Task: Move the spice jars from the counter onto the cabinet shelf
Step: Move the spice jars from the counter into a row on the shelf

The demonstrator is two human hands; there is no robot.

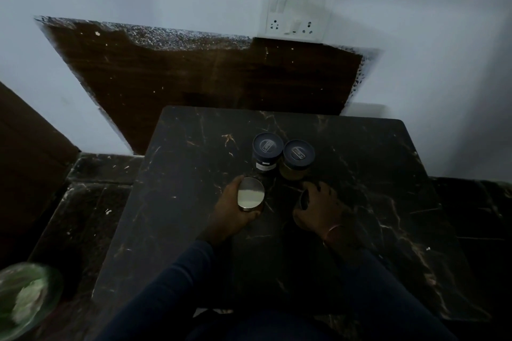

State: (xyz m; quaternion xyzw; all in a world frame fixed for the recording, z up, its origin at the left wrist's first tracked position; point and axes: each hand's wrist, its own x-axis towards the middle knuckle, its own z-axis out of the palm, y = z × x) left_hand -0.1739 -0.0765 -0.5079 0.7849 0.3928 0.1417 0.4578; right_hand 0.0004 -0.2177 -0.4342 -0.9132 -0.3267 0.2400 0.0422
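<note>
Dark counter, each hand around a jar.

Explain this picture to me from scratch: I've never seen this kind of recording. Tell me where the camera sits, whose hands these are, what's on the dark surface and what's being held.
There is no machine here. One wide-angle camera is worn on a person's head and looks forward and down, so you see their own arms in dark sleeves reaching out.

The surface is a dark marble-patterned counter. Two jars with dark blue lids stand side by side at the back.

The left hand wraps around a jar with a shiny metal lid. The right hand, with a thin bangle at the wrist, closes on another jar, mostly hidden and too dark to describe.

On the wall behind is a white socket panel. A blurred greenish bowl shows at the lower left.
</note>
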